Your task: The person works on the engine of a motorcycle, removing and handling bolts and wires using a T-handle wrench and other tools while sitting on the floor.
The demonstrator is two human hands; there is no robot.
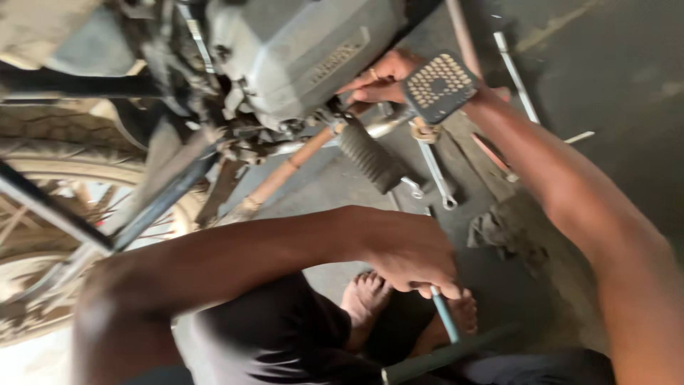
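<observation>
Nearest the camera, the left hand (410, 253) is seen closed in a fist around a slim light-blue tool shaft (445, 314), which points down toward bare feet (370, 299) on the concrete floor (499, 285). A dark rag (502, 235) lies just right of it, and spanners (434, 171) rest on the floor beyond.

Farther off, the right hand (377, 78) is pressed against the lower edge of the motorcycle engine casing (299, 50), fingers nearly closed; whether something small is pinched cannot be told. The ribbed footpeg (370, 160) and the studded brake pedal (440, 85) sit just beside it. The spoked wheel (43, 214) is at far left.

Judgement: the fitting is best steadied by the right hand, with the tool kept ready in the left.
</observation>
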